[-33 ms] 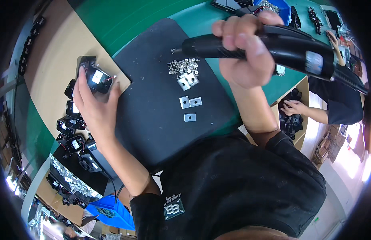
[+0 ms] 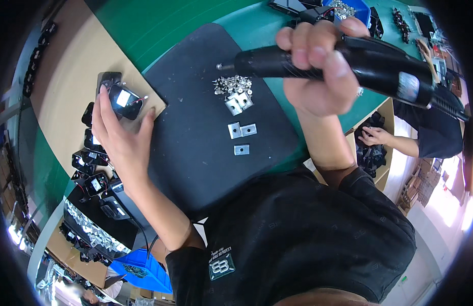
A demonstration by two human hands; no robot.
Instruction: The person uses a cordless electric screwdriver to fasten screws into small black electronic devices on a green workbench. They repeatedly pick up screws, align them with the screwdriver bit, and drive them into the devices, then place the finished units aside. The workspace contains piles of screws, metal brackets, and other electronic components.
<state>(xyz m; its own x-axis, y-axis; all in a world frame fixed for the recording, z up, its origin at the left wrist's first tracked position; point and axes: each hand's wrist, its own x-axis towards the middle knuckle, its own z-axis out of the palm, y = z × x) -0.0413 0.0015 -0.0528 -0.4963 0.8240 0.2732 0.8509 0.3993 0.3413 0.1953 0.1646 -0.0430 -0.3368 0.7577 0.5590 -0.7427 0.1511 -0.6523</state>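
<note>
My right hand (image 2: 323, 69) is wrapped round a black electric screwdriver (image 2: 277, 61), held level above the mat with its tip to the left. A small silvery screw (image 2: 219, 66) sits at that tip. Below lies a pile of screws (image 2: 234, 85) on the dark mat (image 2: 195, 153), close to several metal plates (image 2: 241, 130) with holes. At the left, my left hand (image 2: 121, 135) spreads around a black boxy part (image 2: 126, 101) with a white label and thin wires. Its thumb stands apart from the part; finger contact on the far side is unclear.
More black parts (image 2: 96, 183) line the wooden board (image 2: 63, 76) at left. A tray of metal pieces (image 2: 91, 229) and a blue bin (image 2: 142, 270) stand lower left. Another blue bin (image 2: 366, 13) is at the far right. A co-worker's hand (image 2: 377, 136) reaches into a box at right.
My right hand and the screwdriver have shifted slightly right and down. My left hand has moved a little, its thumb slightly further from the black part.
</note>
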